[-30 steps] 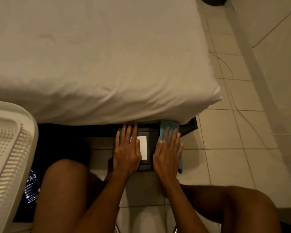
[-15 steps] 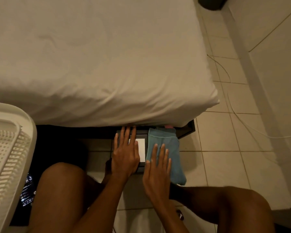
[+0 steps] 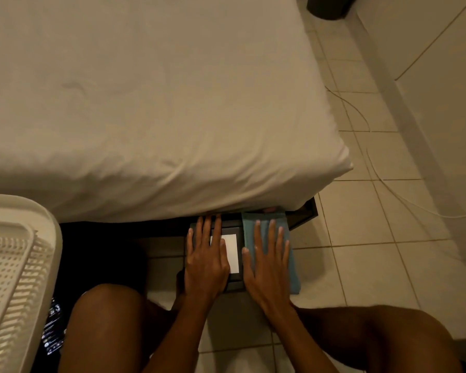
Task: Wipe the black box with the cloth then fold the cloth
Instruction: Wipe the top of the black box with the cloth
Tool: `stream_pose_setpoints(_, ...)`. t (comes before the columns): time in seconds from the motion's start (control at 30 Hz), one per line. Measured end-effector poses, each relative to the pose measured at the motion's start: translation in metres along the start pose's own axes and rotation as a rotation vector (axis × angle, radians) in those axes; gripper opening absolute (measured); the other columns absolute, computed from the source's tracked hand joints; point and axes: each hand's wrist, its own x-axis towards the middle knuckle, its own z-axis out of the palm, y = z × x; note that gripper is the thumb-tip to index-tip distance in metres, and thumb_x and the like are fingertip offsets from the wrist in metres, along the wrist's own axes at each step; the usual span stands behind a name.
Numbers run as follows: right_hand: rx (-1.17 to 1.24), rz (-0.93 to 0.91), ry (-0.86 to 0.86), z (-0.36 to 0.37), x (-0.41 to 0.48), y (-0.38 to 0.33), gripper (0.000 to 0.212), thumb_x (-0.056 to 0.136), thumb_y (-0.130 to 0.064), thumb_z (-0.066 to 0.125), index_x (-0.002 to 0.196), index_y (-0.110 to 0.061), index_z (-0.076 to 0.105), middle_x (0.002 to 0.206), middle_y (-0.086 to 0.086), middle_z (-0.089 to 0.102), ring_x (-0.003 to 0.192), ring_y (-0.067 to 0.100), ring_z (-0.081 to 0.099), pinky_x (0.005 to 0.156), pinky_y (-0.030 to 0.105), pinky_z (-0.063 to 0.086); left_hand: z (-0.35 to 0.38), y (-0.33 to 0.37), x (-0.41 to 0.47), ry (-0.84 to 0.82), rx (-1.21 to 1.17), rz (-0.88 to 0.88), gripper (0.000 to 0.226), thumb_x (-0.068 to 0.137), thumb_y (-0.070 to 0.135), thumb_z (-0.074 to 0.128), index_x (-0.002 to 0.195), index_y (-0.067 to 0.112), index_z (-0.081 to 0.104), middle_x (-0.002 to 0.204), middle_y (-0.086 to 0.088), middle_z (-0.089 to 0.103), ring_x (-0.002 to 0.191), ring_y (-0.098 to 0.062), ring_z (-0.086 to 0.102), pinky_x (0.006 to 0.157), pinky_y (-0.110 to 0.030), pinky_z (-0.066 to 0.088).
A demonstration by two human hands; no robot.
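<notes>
A black box (image 3: 234, 286) with a white label (image 3: 232, 251) lies on the tiled floor, its far end tucked under the bed's edge. My left hand (image 3: 205, 262) lies flat on the box's left half with fingers spread, partly covering the label. A blue cloth (image 3: 294, 278) is laid over the box's right side and hangs a little past it toward the floor. My right hand (image 3: 267, 267) rests flat on the cloth, fingers apart and pointing at the bed. Neither hand is curled around anything.
A bed with a pale sheet (image 3: 145, 103) overhangs the box; its dark frame corner (image 3: 306, 214) sticks out on the right. A white perforated basket (image 3: 11, 265) stands at left, a lit phone (image 3: 53, 329) beside it. A thin cable (image 3: 388, 189) crosses the floor tiles. My knees flank the box.
My right hand drew back toward me, leaving the cloth spread longer over the box's right side, then slid forward onto it again. My left hand stayed on the box.
</notes>
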Motion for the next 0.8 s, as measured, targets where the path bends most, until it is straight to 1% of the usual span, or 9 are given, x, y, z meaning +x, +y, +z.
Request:
stream_pose_setpoints(0.07,0.010,-0.020,-0.023,-0.002,-0.006,0.011,0.062,0.100,-0.053,0.014,0.157,-0.035,-0.003,0.165,0.001,-0.015,0.151,0.019,-0.018,0.123,0.047,-0.007,-0.001,0.001,-0.001,0.002,-0.011,0.002,0.055,0.103,0.031,0.023,0.156,0.020,0.017,0.163,-0.003,0.020,0.152,-0.017,0.009,0.124,-0.043,0.013)
stream_pose_setpoints(0.23,0.012,0.138,0.057,0.001,0.028,0.002,0.058,0.101,-0.049,0.015,0.156,-0.036,0.004,0.167,0.004,-0.004,0.153,0.025,-0.011,0.122,0.055,0.004,0.001,0.000,0.000,0.010,-0.007,0.014,0.054,0.103,0.031,0.024,0.156,0.019,0.019,0.163,-0.003,0.020,0.152,-0.017,0.010,0.124,-0.043,0.014)
stream_pose_setpoints(0.33,-0.054,-0.021,-0.012,0.008,-0.002,0.001,0.058,0.102,-0.046,0.016,0.157,-0.035,0.001,0.166,0.003,-0.010,0.153,0.025,-0.012,0.123,0.049,-0.005,0.001,0.000,-0.001,0.017,-0.003,0.013,0.054,0.103,0.028,0.027,0.155,0.018,0.022,0.162,-0.005,0.023,0.152,-0.019,0.013,0.123,-0.044,0.016)
stream_pose_setpoints(0.4,-0.042,-0.106,-0.082,0.003,-0.015,0.010,0.056,0.102,-0.048,0.014,0.155,-0.041,-0.004,0.165,-0.003,-0.017,0.152,0.022,-0.016,0.121,0.045,-0.013,0.001,0.000,0.000,0.018,-0.005,0.011,0.053,0.102,0.028,0.028,0.154,0.018,0.025,0.161,-0.005,0.025,0.152,-0.019,0.015,0.122,-0.045,0.018)
stream_pose_setpoints(0.47,0.000,-0.133,-0.103,-0.004,-0.012,0.016,0.056,0.101,-0.049,0.014,0.152,-0.049,-0.009,0.163,-0.009,-0.023,0.151,0.018,-0.021,0.119,0.041,-0.019,0.001,0.000,0.000,0.017,0.002,0.009,0.053,0.102,0.029,0.028,0.154,0.018,0.026,0.161,-0.005,0.026,0.151,-0.020,0.016,0.122,-0.045,0.019)
stream_pose_setpoints(0.5,0.037,-0.123,-0.081,-0.009,-0.009,0.016,0.055,0.101,-0.048,0.015,0.152,-0.050,-0.006,0.163,-0.009,-0.020,0.151,0.016,-0.021,0.120,0.041,-0.018,0.001,-0.001,0.001,0.013,0.006,0.010,0.054,0.102,0.029,0.028,0.154,0.017,0.026,0.161,-0.005,0.026,0.151,-0.020,0.017,0.122,-0.045,0.019)
stream_pose_setpoints(0.6,0.112,-0.009,0.016,-0.018,0.002,0.011,0.057,0.100,-0.047,0.017,0.155,-0.042,0.002,0.165,-0.004,-0.010,0.152,0.017,-0.016,0.122,0.043,-0.009,0.001,-0.001,0.002,0.012,0.009,0.008,0.054,0.102,0.028,0.029,0.154,0.017,0.025,0.161,-0.006,0.027,0.151,-0.020,0.018,0.122,-0.045,0.019)
stream_pose_setpoints(0.7,0.020,0.071,0.035,-0.005,0.008,0.009,0.061,0.101,-0.047,0.017,0.157,-0.032,-0.001,0.166,0.002,-0.011,0.152,0.023,-0.015,0.123,0.050,0.000,0.001,-0.001,0.001,0.009,0.001,0.013,0.054,0.102,0.029,0.026,0.155,0.018,0.023,0.161,-0.006,0.026,0.152,-0.019,0.015,0.123,-0.045,0.017)
stream_pose_setpoints(0.8,-0.006,0.097,0.058,0.001,0.016,0.003,0.063,0.102,-0.044,0.023,0.158,-0.029,0.000,0.166,0.005,-0.009,0.152,0.023,-0.013,0.123,0.050,0.001,0.001,-0.002,0.001,0.006,0.011,0.006,0.054,0.102,0.030,0.023,0.155,0.018,0.020,0.162,-0.006,0.023,0.152,-0.019,0.013,0.123,-0.044,0.015)
